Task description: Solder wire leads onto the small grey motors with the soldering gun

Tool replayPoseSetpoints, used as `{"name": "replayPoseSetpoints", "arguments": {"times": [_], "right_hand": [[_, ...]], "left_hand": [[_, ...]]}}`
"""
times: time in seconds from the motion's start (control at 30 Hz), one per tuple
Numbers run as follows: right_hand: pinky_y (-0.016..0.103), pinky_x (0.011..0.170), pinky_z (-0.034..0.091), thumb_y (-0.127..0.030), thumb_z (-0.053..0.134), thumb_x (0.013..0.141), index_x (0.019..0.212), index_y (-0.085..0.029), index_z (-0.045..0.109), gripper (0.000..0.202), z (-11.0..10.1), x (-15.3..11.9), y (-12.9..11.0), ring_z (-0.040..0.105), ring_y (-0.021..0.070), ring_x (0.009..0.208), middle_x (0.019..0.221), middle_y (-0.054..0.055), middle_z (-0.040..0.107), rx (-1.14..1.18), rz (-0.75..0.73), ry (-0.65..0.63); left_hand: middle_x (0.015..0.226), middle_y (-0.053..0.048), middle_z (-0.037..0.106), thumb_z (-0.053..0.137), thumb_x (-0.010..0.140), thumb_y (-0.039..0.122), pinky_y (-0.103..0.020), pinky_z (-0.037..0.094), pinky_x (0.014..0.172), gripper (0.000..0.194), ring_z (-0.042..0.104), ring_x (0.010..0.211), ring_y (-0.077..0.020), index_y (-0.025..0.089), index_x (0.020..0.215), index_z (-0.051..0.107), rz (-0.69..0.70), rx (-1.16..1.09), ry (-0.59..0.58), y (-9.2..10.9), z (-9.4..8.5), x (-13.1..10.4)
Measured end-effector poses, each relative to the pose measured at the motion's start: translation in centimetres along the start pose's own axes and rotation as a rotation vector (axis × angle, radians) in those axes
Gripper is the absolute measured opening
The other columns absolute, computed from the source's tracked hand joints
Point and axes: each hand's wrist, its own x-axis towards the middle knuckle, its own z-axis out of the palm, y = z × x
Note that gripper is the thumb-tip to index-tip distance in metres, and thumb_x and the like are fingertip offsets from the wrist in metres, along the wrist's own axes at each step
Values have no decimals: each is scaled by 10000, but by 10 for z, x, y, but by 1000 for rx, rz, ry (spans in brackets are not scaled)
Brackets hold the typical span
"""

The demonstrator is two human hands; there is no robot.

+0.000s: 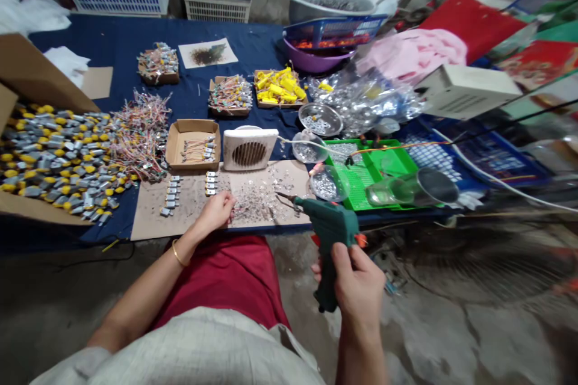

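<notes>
R hand (359, 281): grips soldering gun (332, 221)
L hand (217, 210): fingers bunched, contents can't tell
Tray (192, 165): wired motors (209, 147), prob. done
Cardboard (151, 225): bare motors (171, 197), prob. pending

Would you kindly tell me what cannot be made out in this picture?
Head view: whether the left hand pinches anything; its curled fingers hide it.
Head view: parts of the right hand's fingers, hidden behind the green soldering gun's handle.
Head view: the rest of the large cardboard box, cut off by the left edge.
Head view: any wording on the white box, too blurred.
</notes>
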Motion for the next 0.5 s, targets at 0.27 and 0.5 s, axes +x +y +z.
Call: {"name": "replayPoseSetpoints", "arguments": {"times": [0.27,0.5], "right_hand": [[260,350,459,-638,682,723,830,-171,601,486,83,9,6,564,163,369,503,7,633,308,77,-132],[247,346,437,-605,662,747,822,-193,557,431,94,11,2,536,147,348,478,-14,609,340,110,-125]], "left_hand": [[981,-99,710,474,936,283,-353,443,936,232,615,991,-229,179,949,681,171,496,342,-37,-51,-49],[1119,-117,651,463,921,202,-383,454,992,276,587,1070,-231,152,1152,606,320,428,392,-44,-72,-25]]}}
